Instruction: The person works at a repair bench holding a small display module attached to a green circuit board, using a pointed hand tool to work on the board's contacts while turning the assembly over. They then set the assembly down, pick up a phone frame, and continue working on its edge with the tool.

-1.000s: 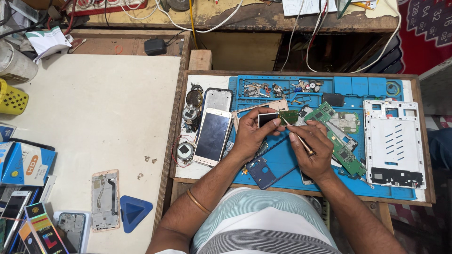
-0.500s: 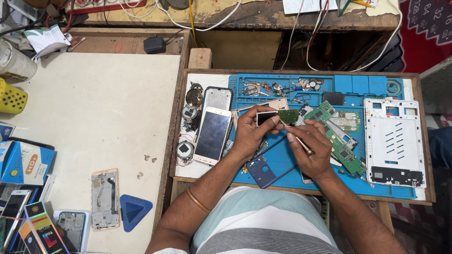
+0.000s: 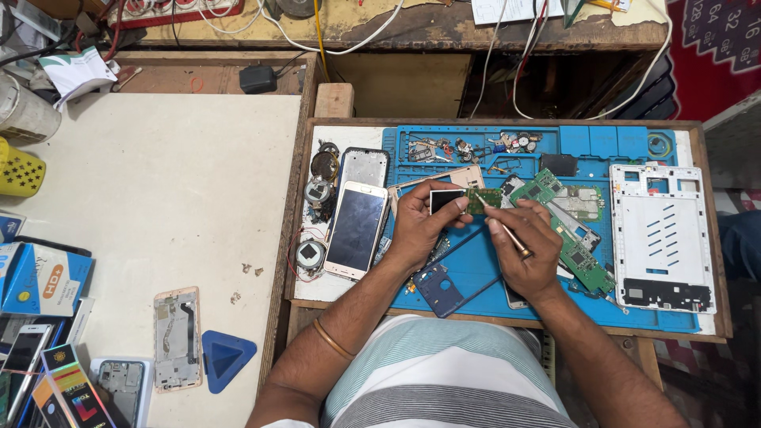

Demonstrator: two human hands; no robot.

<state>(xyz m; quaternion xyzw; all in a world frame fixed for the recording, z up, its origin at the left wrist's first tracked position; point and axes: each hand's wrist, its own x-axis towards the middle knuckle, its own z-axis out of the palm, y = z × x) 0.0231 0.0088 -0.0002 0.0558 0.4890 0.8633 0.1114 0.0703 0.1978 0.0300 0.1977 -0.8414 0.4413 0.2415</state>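
Note:
My left hand (image 3: 420, 224) pinches a small green circuit board (image 3: 481, 199) with a dark square part above the blue work mat (image 3: 476, 273). My right hand (image 3: 523, 250) grips a thin metal tool (image 3: 504, 231) like a pen, its tip resting on that small board. A white smartphone (image 3: 355, 229) lies face up just left of my left hand. A larger green circuit board (image 3: 572, 238) lies on the mat to the right of my right hand.
A white tablet frame (image 3: 658, 238) rests at the mat's right end. Small parts and screws (image 3: 468, 148) fill the mat's top trays. On the white table to the left lie a phone back frame (image 3: 175, 339), a blue triangular pick (image 3: 225, 358) and boxes (image 3: 40, 277).
Both hands have stayed over the mat with the small board; the tool tip has shifted slightly on the board.

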